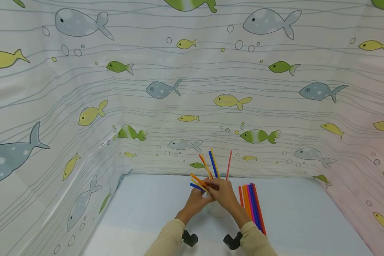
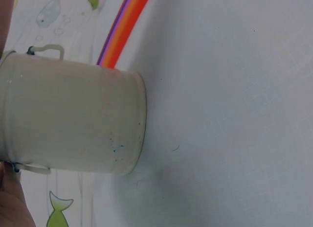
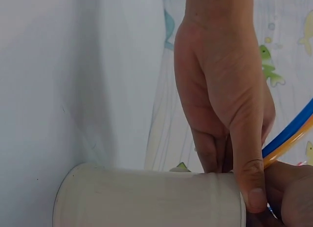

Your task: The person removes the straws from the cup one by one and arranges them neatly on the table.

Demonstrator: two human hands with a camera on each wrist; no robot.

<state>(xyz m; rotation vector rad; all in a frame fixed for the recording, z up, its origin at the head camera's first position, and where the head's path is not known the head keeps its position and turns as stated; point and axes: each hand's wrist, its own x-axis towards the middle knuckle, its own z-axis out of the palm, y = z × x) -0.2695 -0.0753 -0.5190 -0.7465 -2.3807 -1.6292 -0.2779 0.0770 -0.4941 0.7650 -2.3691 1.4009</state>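
Observation:
A cream-white can (image 1: 217, 210) with small side handles stands upright beneath both hands. My left hand (image 1: 196, 203) grips its rim from the left; in the right wrist view its thumb (image 3: 250, 168) lies over the rim. Across the can's mouth, my right hand (image 1: 224, 193) pinches thin coloured sticks with its fingertips, an orange stick (image 1: 197, 179) among them. A blue stick (image 1: 196, 187) and a yellow one lean left beside it. Other sticks rise from the can behind the hands, including a blue stick (image 1: 213, 163) and a red stick (image 1: 229, 164). The fingers hide the sticks' lower ends.
Right of the can, a row of red, orange, pink and blue sticks (image 1: 251, 204) lies on the white table (image 1: 300, 213), partly under the right forearm. A fish-patterned curtain (image 1: 204, 78) surrounds the table at the back and sides.

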